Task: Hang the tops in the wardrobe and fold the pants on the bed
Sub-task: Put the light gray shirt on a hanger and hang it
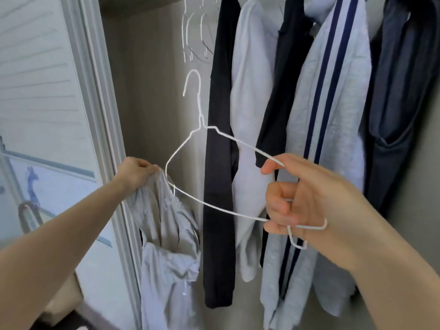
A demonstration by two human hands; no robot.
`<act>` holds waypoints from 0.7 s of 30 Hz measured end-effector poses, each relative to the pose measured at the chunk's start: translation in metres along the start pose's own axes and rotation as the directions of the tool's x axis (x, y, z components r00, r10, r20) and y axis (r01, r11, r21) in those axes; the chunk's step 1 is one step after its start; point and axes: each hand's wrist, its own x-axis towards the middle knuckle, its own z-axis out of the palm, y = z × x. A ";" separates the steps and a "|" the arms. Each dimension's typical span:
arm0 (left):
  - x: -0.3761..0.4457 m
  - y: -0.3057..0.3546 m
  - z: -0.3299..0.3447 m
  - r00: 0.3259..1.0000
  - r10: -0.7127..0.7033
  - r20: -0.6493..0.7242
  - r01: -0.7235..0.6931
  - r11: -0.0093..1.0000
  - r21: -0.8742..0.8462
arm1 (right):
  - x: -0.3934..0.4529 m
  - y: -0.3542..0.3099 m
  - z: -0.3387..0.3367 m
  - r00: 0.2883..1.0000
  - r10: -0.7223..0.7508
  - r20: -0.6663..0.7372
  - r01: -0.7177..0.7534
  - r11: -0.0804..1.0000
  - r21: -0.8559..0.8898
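Right hand [292, 198] pinches one end of the white wire hanger [209, 167], fingers curled round the wire, hook pointing up and free of any rail. Left hand [135, 172] grips a bunched grey top [166, 246] by its upper edge, right at the hanger's far shoulder, where the wire tip seems just tucked into the cloth. The top sags down along the wardrobe's left edge, beside the white door frame [104, 139].

Risky bit, I'd say: that thin wire can twist in a one-end pinch, and the crumpled fabric may slip off the shoulder or snag in the wrong opening.

Around them: spare wire hangers [195, 32] up top, then a black garment [219, 186], a pale grey garment [252, 115] and a striped grey one [333, 115] crowding the right. The free gap for hanging looks narrow.
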 end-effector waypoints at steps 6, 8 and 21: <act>-0.023 -0.016 -0.006 1.000 0.020 0.015 -0.020 1.000 -0.009 | -0.013 0.016 -0.016 0.991 0.112 0.072 -0.106 0.991 -0.078; -0.035 -0.012 -0.007 0.994 0.072 0.080 -0.066 0.994 -0.082 | -0.006 0.030 -0.017 0.993 0.108 0.042 -0.103 0.989 -0.108; -0.061 0.045 -0.050 0.851 0.248 0.462 -0.036 0.906 -0.421 | 0.035 0.126 0.003 0.994 -0.078 -0.072 0.077 0.997 -0.021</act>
